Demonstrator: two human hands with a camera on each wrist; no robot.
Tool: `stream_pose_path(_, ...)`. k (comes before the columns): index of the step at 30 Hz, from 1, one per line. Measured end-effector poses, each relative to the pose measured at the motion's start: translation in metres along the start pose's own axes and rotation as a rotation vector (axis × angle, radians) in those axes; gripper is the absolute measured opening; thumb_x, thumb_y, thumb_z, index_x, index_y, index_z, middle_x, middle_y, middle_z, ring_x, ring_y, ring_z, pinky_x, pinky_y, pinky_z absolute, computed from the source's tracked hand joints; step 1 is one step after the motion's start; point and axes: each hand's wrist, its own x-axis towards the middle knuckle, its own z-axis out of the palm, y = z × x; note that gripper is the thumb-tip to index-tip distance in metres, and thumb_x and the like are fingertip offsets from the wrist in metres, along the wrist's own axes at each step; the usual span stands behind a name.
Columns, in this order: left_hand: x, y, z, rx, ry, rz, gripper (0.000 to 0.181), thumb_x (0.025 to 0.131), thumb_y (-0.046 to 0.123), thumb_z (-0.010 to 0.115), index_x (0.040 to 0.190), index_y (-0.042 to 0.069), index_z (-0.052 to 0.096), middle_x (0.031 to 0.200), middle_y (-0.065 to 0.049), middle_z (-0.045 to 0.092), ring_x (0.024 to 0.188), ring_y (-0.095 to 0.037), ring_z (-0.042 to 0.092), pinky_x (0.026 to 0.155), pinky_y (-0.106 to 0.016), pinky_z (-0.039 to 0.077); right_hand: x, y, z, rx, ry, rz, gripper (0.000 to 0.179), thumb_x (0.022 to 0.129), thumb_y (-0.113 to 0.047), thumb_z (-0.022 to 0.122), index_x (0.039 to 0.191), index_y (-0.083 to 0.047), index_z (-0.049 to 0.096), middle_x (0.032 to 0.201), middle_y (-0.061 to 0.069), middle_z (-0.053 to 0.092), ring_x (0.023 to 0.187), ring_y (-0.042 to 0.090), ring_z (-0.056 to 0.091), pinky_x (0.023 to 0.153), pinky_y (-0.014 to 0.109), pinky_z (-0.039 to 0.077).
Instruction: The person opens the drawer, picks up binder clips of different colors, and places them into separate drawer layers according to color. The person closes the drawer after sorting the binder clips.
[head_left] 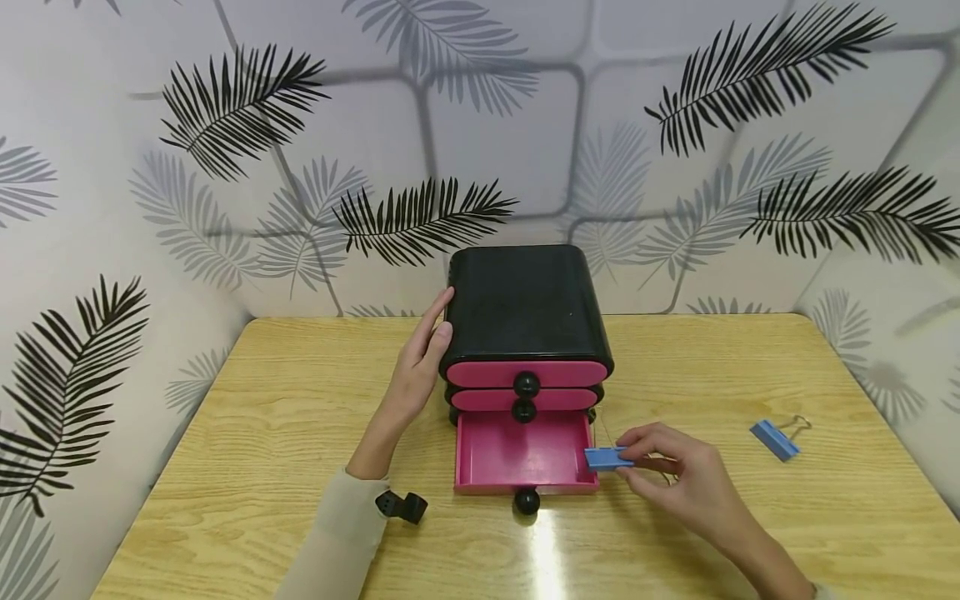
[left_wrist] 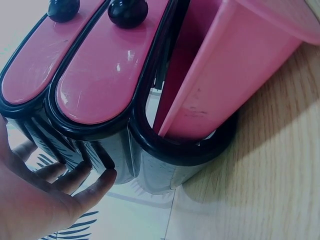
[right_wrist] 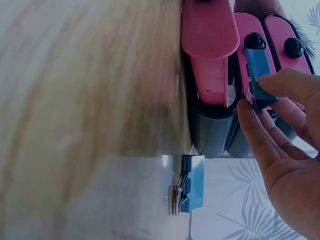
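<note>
A small black cabinet (head_left: pixel 525 304) with pink drawer fronts stands on the table. Its bottom drawer (head_left: pixel 487 489) is pulled out; both drawers above are closed. My left hand (head_left: pixel 414 367) rests against the cabinet's left side, and the left wrist view shows its fingers (left_wrist: pixel 95 192) along the black wall. Between thumb and fingers, my right hand (head_left: pixel 690 479) pinches a blue binder clip (head_left: pixel 606 458) over the right edge of the open drawer. In the right wrist view, this clip (right_wrist: pixel 260 75) appears in front of the cabinet.
A second blue binder clip (head_left: pixel 776 439) lies on the wooden table (head_left: pixel 300 417), right of the right hand. Round black knobs (head_left: pixel 527 501) stick out from the drawer fronts. A leaf-patterned wall (head_left: pixel 495 125) rises behind the table.
</note>
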Motion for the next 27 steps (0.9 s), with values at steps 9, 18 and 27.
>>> stream_pose_path(9,0.000,0.000,0.000,-0.004,0.003,0.000,0.053,0.110,0.012,0.040,0.161,0.004,0.030,0.167,-0.013,0.027,0.155,-0.022,0.022,0.124,-0.044,0.021,0.000,-0.006,0.005,0.017,-0.022,-0.021,0.033,0.076,0.017,0.080,0.095,-0.010,0.074,0.108,0.011,0.071,0.094,0.018,0.071,0.076,0.031,0.061)
stream_pose_path(18,-0.001,0.001,0.001,0.000,0.005,-0.004,0.053,0.110,0.012,0.040,0.161,0.004,0.030,0.167,-0.014,0.026,0.155,-0.023,0.022,0.124,-0.044,0.020,0.003,-0.008,0.011,-0.033,-0.052,-0.042,0.036,0.076,0.015,0.082,0.095,-0.014,0.075,0.107,0.002,0.070,0.092,0.014,0.073,0.077,0.033,0.061)
stream_pose_path(27,0.000,0.001,0.001,0.002,0.005,0.000,0.053,0.110,0.012,0.040,0.161,0.003,0.030,0.167,-0.015,0.026,0.155,-0.024,0.022,0.124,-0.047,0.020,0.006,-0.011,0.019,-0.085,-0.060,-0.086,0.032,0.078,0.008,0.084,0.096,-0.018,0.076,0.108,-0.001,0.072,0.088,0.011,0.073,0.075,0.032,0.062)
